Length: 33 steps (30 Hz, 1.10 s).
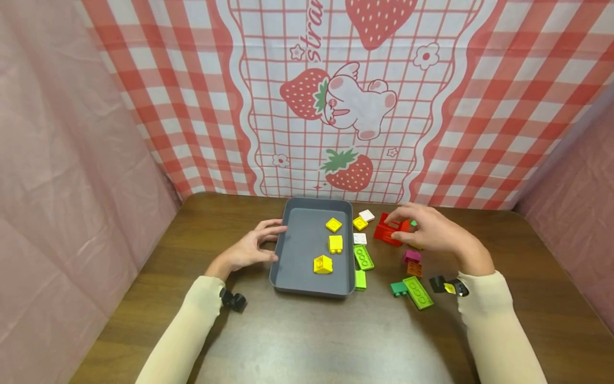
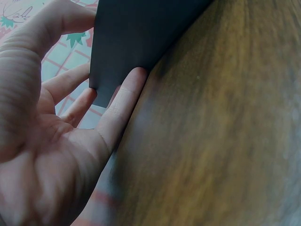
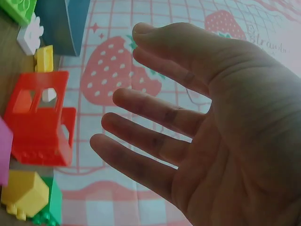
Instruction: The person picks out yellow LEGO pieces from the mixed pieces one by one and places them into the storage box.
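Observation:
My left hand (image 1: 247, 249) rests its fingertips against the left side of a dark grey tray (image 1: 297, 240); in the left wrist view the fingers (image 2: 123, 101) lie nearly straight along the tray wall (image 2: 134, 35). Inside the tray are a yellow square brick (image 1: 333, 225), a yellow block (image 1: 335, 244) and a yellow slanted brick (image 1: 323, 264). Over the right-hand bricks hovers my right hand (image 1: 434, 232), fingers spread and holding nothing. Nearest to it is a red window-frame block (image 1: 385, 235), which the right wrist view shows apart from the fingertips (image 3: 99, 141).
Beside the tray's right wall lie a yellow piece (image 1: 360, 223), white bricks (image 1: 360, 239) and light green bricks (image 1: 363, 257). Farther right are a magenta brick (image 1: 412, 256), an orange brick (image 1: 414, 269), a dark green brick (image 1: 398, 289) and a long green brick (image 1: 418, 293). A strawberry-print cloth (image 1: 268, 133) hangs behind the table.

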{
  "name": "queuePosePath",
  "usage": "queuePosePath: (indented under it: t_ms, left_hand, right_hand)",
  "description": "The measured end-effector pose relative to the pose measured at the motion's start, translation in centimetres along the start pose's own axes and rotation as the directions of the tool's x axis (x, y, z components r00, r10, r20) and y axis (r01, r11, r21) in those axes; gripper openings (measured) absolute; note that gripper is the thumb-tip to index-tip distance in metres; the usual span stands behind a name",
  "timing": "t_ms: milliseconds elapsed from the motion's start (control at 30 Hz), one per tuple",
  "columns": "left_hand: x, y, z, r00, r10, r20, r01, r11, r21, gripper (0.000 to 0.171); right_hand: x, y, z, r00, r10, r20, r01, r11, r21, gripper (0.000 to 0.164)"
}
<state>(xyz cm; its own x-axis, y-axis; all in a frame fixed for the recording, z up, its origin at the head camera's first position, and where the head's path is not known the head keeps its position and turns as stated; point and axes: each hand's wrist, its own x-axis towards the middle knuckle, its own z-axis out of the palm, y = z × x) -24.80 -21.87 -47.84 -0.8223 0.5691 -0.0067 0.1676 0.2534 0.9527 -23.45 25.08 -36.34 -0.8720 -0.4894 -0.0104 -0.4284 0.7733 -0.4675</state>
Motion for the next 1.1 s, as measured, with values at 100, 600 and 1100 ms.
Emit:
queuePosePath:
  t_ms: [100,600,1100]
  left_hand:
    - [0.0,0.1,0.0,1.000,-0.002,-0.001,0.002,1.000,0.002,0.079]
    - [0.1,0.0,0.0,1.000,-0.009,0.008,0.009,1.000,0.007,0.079]
    - [0.0,0.0,-0.1,1.000,0.003,-0.001,-0.003,1.000,0.017,0.079]
  right_hand:
    - [-0.5,0.8,-0.2,1.000,0.028,-0.006,-0.028,1.000,0.001,0.036]
    - [-3.1,4.0,-1.7,0.995,0.062,-0.075,-0.065,0.997,-0.050,0.038]
    - [-2.1,5.1,-0.7,0.995,0.099,0.017,-0.099,0.995,-0.020,0.046]
